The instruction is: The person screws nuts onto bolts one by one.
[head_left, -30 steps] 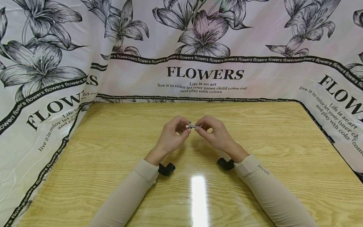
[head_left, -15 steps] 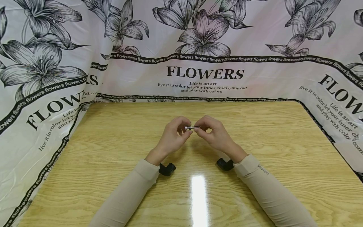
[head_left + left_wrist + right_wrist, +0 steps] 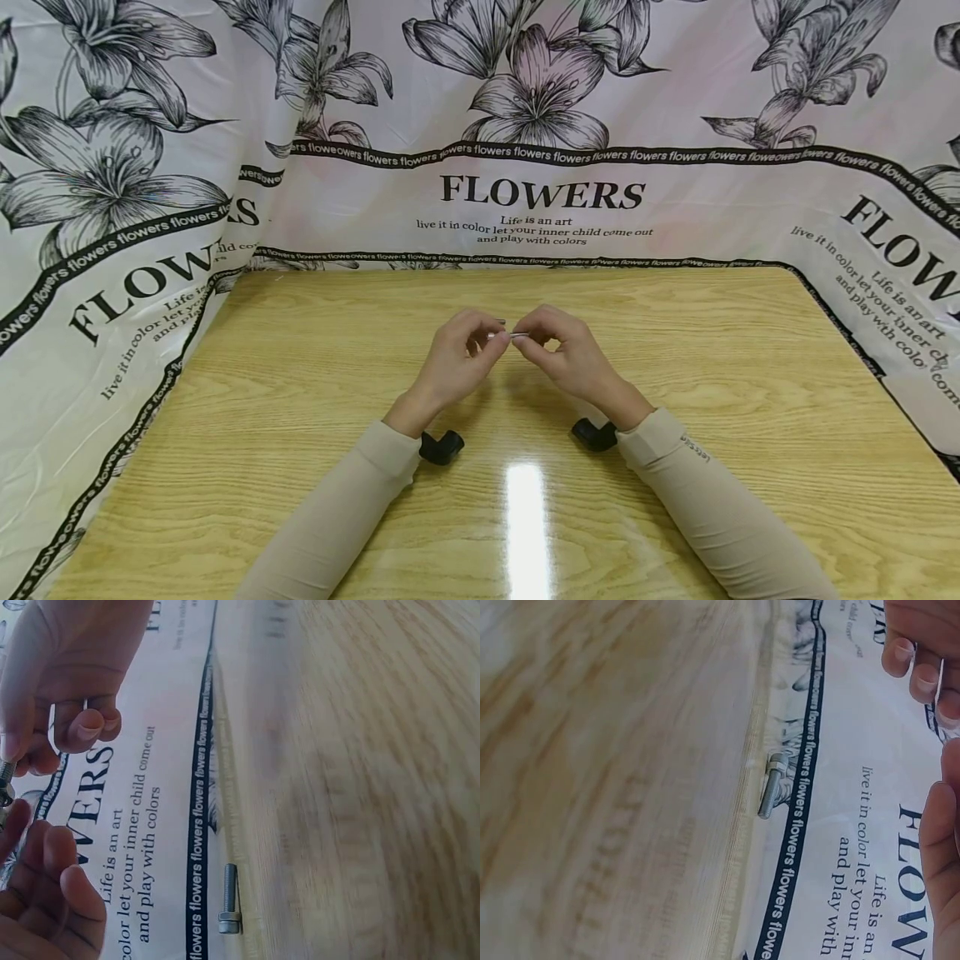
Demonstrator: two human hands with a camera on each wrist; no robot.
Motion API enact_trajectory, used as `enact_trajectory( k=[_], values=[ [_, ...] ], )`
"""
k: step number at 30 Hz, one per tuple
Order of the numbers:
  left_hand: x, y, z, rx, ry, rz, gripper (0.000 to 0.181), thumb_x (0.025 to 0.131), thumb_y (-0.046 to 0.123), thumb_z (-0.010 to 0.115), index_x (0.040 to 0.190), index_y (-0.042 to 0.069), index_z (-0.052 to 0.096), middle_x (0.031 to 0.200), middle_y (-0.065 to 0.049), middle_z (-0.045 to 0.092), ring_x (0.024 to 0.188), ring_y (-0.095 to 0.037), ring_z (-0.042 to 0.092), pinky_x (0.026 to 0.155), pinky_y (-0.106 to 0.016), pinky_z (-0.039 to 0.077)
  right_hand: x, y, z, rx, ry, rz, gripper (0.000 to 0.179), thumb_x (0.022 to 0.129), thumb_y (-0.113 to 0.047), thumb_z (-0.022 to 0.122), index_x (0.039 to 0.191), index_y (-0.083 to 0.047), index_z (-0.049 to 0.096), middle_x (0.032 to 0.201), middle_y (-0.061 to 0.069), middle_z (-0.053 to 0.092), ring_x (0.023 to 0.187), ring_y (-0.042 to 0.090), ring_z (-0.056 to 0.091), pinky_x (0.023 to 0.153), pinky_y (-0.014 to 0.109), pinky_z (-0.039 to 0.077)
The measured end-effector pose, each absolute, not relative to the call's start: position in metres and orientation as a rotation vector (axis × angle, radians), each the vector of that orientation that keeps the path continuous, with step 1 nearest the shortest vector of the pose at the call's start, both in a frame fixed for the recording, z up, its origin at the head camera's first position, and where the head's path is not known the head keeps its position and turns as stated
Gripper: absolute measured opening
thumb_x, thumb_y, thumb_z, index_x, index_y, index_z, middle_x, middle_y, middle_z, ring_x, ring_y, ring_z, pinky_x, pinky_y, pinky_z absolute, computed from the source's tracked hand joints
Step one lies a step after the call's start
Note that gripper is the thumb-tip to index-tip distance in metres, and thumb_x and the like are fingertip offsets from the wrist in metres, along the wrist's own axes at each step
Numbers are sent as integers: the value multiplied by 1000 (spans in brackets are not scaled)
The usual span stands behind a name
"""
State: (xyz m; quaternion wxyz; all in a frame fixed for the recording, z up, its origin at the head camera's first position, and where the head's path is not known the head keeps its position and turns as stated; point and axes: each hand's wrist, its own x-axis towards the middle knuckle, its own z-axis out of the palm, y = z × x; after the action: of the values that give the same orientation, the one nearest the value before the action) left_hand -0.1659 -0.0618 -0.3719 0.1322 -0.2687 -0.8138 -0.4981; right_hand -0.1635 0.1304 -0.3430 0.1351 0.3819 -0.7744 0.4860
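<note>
In the head view my left hand (image 3: 459, 358) and right hand (image 3: 573, 354) meet over the middle of the table. Between them runs a thin silver bolt (image 3: 517, 335), held roughly level. My right thumb and forefinger pinch its shank. My left thumb and fingers are at the nut (image 3: 6, 798) near its head, and they cover most of it. The left wrist view shows the threaded shank (image 3: 7, 771) at the image edge. A second bolt (image 3: 229, 896) with a nut by its head lies on the table beyond the hands, mostly hidden in the head view.
A wood-grain table (image 3: 337, 350) spreads around both arms. White flower-printed cloth (image 3: 540, 200) closes off its back and sides. Black wrist pieces (image 3: 442, 447) hang below both cuffs. A bright light reflection shows near the front.
My left thumb and fingers have shifted slightly along the bolt, so its nut and shank show less than before. My right hand has stayed almost in place.
</note>
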Motion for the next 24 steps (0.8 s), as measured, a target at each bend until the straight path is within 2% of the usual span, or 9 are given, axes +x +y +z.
enact_trajectory(
  k=[5,10,13,18,24],
  values=[
    [-166,-62,-372,-813,-2350,-1434,22,85,7,70,104,8,58,98,-3,60,78,-15,58,65,-35,49,-169,133,-353,1099,-2248,1410,3,89,3,63,92,2,65,88,11,63,73,17,56,64,31,49],
    [-166,-61,-372,-843,-2308,-1420,19,85,1,68,99,6,58,97,-4,60,77,-12,55,63,-36,48,-186,137,-375,1105,-2245,1432,7,90,-4,65,95,-9,68,90,4,64,75,13,57,66,29,49],
    [-166,-61,-372,-838,-2310,-1418,15,87,3,67,99,4,59,98,-4,60,78,-13,54,63,-36,47,-187,137,-376,1114,-2237,1435,7,92,-8,64,95,-13,68,89,1,63,75,12,56,65,28,49],
    [-166,-62,-372,-821,-2340,-1419,7,93,11,61,98,7,61,107,-8,62,80,-13,54,65,-38,48,-188,137,-377,1111,-2240,1435,6,91,-7,64,95,-11,68,89,-1,62,74,11,55,65,28,49],
    [-166,-63,-374,-801,-2352,-1430,11,96,17,58,96,8,64,105,-6,62,80,-14,53,65,-41,49,-180,134,-368,1099,-2240,1423,7,89,2,64,92,-4,66,87,9,63,71,14,55,63,29,48]
  ],
)
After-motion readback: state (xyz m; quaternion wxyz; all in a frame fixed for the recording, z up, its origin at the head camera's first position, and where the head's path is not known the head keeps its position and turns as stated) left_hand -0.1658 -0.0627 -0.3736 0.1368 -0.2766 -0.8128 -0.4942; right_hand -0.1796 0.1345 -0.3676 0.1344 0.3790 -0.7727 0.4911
